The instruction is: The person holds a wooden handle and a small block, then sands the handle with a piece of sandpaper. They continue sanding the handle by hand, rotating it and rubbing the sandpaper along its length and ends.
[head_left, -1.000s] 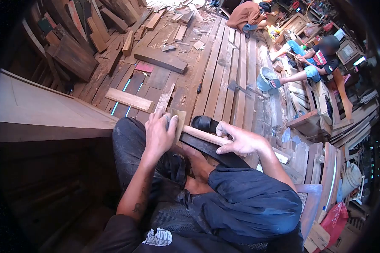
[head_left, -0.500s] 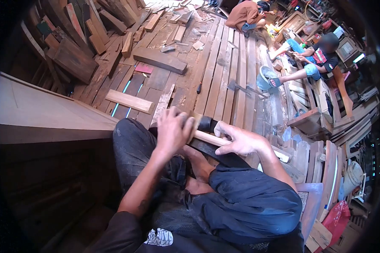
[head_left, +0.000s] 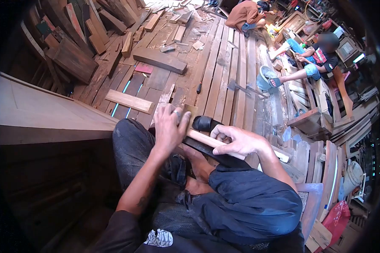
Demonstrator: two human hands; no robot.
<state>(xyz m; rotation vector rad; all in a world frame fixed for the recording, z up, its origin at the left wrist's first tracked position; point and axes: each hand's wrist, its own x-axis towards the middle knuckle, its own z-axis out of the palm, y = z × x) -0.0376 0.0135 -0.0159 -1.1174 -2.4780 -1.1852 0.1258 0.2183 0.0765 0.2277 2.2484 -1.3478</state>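
My left hand (head_left: 169, 130) is closed around the near end of a pale wooden stick (head_left: 202, 138). Between its thumb and fingers a tan, flat piece like folded sandpaper (head_left: 191, 111) sticks up against the stick. Farther along the same stick, my right hand (head_left: 242, 142) grips it with thumb and curled fingers. The stick lies slantwise over my lap, its far end coming out past my right wrist. Just beyond it is a black rounded object (head_left: 202, 123), whose kind I cannot make out.
A pale board (head_left: 130, 101) and a thick dark beam (head_left: 159, 61) lie on the plank floor. A hatchet-like tool (head_left: 236, 87) lies ahead, near a grey bucket (head_left: 266, 78). Two people sit or crouch at the right back. Stacked timber (head_left: 74, 59) stands at left.
My left hand has slid left and slightly down along the stick, with the tan piece in it now standing clearer. My right hand has hardly moved, still holding the stick.
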